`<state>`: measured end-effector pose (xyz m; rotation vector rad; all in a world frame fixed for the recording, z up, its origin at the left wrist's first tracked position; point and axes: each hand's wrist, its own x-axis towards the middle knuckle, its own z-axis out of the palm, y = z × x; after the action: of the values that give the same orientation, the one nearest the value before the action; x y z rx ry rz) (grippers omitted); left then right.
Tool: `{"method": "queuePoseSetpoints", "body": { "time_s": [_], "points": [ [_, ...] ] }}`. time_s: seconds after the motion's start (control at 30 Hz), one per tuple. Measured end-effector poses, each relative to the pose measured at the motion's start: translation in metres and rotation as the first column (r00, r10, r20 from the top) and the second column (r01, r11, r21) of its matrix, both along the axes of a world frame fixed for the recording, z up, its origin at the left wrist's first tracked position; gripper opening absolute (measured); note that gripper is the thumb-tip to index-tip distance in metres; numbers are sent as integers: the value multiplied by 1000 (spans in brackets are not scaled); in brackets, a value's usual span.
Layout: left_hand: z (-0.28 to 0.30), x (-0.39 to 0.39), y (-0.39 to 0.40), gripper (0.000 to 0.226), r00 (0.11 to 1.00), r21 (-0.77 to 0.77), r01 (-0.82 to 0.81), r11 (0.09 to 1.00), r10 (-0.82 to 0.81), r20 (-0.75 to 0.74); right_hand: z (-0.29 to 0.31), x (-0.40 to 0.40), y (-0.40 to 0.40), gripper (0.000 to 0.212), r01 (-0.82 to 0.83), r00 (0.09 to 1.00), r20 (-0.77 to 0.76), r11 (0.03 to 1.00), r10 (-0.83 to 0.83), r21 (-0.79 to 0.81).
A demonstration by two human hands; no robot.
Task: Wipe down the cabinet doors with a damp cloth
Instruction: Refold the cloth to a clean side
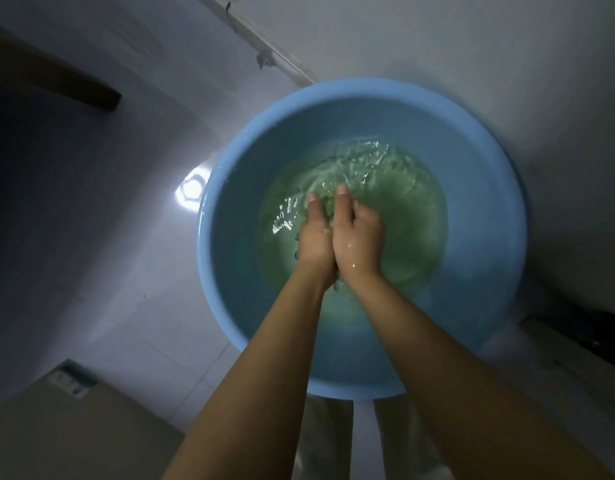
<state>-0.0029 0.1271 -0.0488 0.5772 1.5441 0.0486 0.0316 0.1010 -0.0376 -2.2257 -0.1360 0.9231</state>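
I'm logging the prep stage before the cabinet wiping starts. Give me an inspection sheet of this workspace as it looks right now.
Surface: pale tiled floor, with a bright light reflection beside the basin.
Job's things: blue basin holding greenish, rippling water; a cloth seems bunched between the palms, mostly hidden. No cabinet doors identifiable.
Clutter: cardboard box at lower left; dark plank-like object at upper left.
Hands: left hand and right hand pressed together, over the water.
Cables: nothing seen.
Surroundings: dim room, white wall behind the basin; dark object at right edge, unclear.
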Motion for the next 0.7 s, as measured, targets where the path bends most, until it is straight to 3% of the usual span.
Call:
{"method": "queuePoseSetpoints", "body": {
  "time_s": [0.1, 0.2, 0.3, 0.37, 0.43, 0.5, 0.57, 0.63, 0.7],
  "points": [
    [8, -3, -3, 62, 996, -36, 4, 999, -7, -86, -20, 10, 1, 60, -185, 982, 31, 981, 187, -58],
    [19, -1, -8, 57, 985, 50, 20, 999, -11, -174, -34, 19, -5, 60, -260, 961, 54, 951, 272, -166],
    [16, -10, -12, 55, 973, 191, 9, 982, 36, -229, -46, 32, -18, 55, -3, 986, 154, 941, 59, -339],
    [7, -19, -10, 56, 977, 167, 23, 986, 14, -214, -48, 36, -25, 43, 163, 973, 216, 898, -78, -409],
    [-4, -28, -9, 63, 982, 74, 33, 997, -18, -188, -44, 25, -28, 40, 131, 987, 140, 884, -75, -449],
    [-7, -31, -6, 74, 991, -15, 1, 1000, -3, -137, -40, 8, -27, 41, 43, 996, -53, 925, -68, -378],
    [2, -28, 2, 61, 995, -59, -48, 997, 43, -85, -23, -5, -22, 35, 44, 975, -200, 966, -98, -256],
    [1, -29, 10, 46, 999, -99, -40, 994, 37, -29, 2, -17, -17, 33, 27, 979, -193, 985, -59, -168],
    [-4, -31, 15, 48, 998, -101, -16, 995, 21, 52, 25, -26, -11, 39, -14, 987, -158, 992, -6, -122]
  ]
}}
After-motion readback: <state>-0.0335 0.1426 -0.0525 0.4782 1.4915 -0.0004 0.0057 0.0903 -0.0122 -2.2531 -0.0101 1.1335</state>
